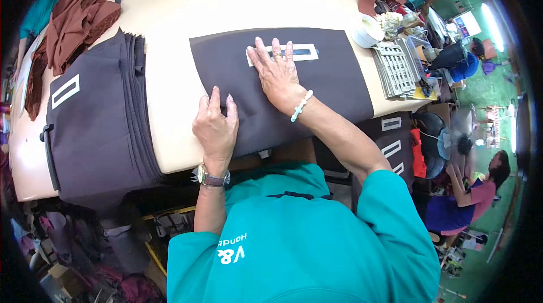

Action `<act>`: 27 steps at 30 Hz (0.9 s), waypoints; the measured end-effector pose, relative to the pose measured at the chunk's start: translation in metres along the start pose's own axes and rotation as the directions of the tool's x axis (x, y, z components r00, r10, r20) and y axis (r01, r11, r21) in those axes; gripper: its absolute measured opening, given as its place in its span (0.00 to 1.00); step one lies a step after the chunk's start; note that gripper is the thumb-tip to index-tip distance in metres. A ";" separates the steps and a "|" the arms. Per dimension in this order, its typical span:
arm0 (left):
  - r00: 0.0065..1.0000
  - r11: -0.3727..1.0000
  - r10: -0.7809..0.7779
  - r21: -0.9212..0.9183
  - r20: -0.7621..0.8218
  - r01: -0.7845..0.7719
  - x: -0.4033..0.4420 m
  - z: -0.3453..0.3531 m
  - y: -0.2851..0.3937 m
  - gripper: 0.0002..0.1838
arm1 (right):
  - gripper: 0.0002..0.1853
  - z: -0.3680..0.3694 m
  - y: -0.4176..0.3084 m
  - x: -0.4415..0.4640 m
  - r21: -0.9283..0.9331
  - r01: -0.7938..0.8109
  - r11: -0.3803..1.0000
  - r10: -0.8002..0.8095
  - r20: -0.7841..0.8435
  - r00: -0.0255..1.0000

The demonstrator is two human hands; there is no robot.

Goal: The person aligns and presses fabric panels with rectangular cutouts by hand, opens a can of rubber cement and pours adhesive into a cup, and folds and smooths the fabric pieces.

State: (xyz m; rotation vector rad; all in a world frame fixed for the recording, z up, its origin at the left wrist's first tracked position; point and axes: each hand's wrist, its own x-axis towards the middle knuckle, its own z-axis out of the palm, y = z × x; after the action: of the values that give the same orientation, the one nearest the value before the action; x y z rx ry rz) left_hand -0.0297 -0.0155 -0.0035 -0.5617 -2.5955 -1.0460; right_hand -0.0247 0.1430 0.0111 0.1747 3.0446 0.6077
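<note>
A dark panel of cloth [334, 85] lies on the cream table, its near edge hanging toward my body. My right hand [277, 74], with a beaded bracelet at the wrist, rests flat on it with fingers spread. Those fingertips press on a white rectangular frame [307, 52] with a narrow slot, partly hidden under the hand. My left hand [218, 127], wearing a wristwatch, is at the panel's left edge. Its thumb and forefinger are apart, and the other fingers are partly bent; I see nothing held in it.
A stack of dark cloth panels [99, 110] lies at left, a similar white frame [65, 91] on top. Brown cloth [79, 31] is heaped behind it. At right are a white tub [367, 32] and stacked slotted plates [394, 71]. Another person [464, 201] sits far right.
</note>
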 end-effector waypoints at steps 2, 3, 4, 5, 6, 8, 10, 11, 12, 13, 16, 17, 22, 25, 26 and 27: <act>1.000 1.000 0.016 -0.012 -0.012 -0.016 -0.001 0.001 -0.001 0.16 | 0.32 0.001 -0.002 0.001 0.037 0.012 0.999 -0.011 -0.007 1.000; 1.000 1.000 0.025 -0.016 -0.018 -0.025 -0.001 0.001 -0.002 0.15 | 0.32 0.001 -0.003 0.001 0.058 0.017 0.998 -0.016 -0.012 1.000; 1.000 1.000 0.020 -0.018 -0.020 -0.020 0.000 0.001 -0.003 0.15 | 0.32 0.001 -0.003 0.002 0.109 0.033 0.994 -0.034 0.004 0.999; 1.000 1.000 0.013 -0.019 -0.022 -0.013 0.000 0.001 -0.003 0.15 | 0.32 0.001 -0.002 0.003 0.160 0.051 0.986 -0.055 0.017 0.998; 1.000 1.000 0.006 -0.020 -0.023 -0.006 -0.001 0.001 -0.002 0.15 | 0.32 0.001 0.000 0.003 0.210 0.068 0.975 -0.076 0.031 0.997; 1.000 1.000 0.004 -0.011 -0.026 -0.004 -0.001 0.002 -0.003 0.15 | 0.36 -0.012 0.012 0.001 0.415 0.097 0.904 -0.161 0.122 0.979; 1.000 1.000 -0.012 0.003 0.013 0.012 0.002 -0.001 -0.001 0.16 | 0.42 -0.007 0.035 0.002 0.699 0.063 0.713 -0.220 0.137 0.966; 0.998 0.999 -0.035 0.013 0.055 0.035 0.003 -0.004 0.000 0.17 | 0.41 0.005 0.050 -0.001 0.828 0.136 0.544 -0.165 -0.054 0.985; 0.993 0.998 -0.063 0.024 0.099 0.061 0.003 -0.006 0.001 0.18 | 0.41 0.016 0.066 -0.008 0.906 0.233 0.355 -0.071 -0.222 0.972; 0.996 0.999 -0.042 -0.027 0.082 0.044 0.001 -0.007 -0.002 0.20 | 0.39 0.018 0.084 -0.020 0.925 0.223 0.307 0.051 -0.250 0.967; 0.995 0.983 0.032 -0.185 0.098 -0.013 -0.004 -0.013 -0.013 0.32 | 0.33 0.020 0.127 -0.078 0.882 -0.003 0.471 0.442 -0.234 0.866; 0.989 0.941 -0.047 -0.327 0.140 0.091 -0.009 -0.018 -0.012 0.33 | 0.33 0.031 0.137 -0.099 0.835 -0.124 0.536 0.551 -0.235 0.801; 0.828 0.641 -0.257 -0.553 0.498 0.532 -0.039 -0.068 0.008 0.33 | 0.37 0.075 0.143 -0.199 0.819 -0.494 0.292 0.888 -0.040 0.458; 0.850 0.711 -0.172 -0.534 0.498 0.457 -0.055 -0.064 -0.011 0.27 | 0.39 0.075 0.126 -0.208 0.839 -0.478 0.259 0.912 -0.050 0.407; 0.835 0.706 -0.172 -0.525 0.523 0.475 -0.055 -0.062 -0.013 0.25 | 0.39 0.073 0.122 -0.206 0.835 -0.473 0.282 0.913 -0.083 0.399; 0.821 0.703 -0.173 -0.515 0.544 0.490 -0.053 -0.061 -0.013 0.24 | 0.40 0.075 0.121 -0.204 0.797 -0.509 0.327 0.913 -0.128 0.387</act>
State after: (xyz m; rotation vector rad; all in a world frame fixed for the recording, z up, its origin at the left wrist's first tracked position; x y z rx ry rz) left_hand 0.0181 -0.0809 0.0103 -0.5137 -2.7512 -2.2293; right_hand 0.1944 0.2591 -0.0099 1.9167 3.3685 -0.6959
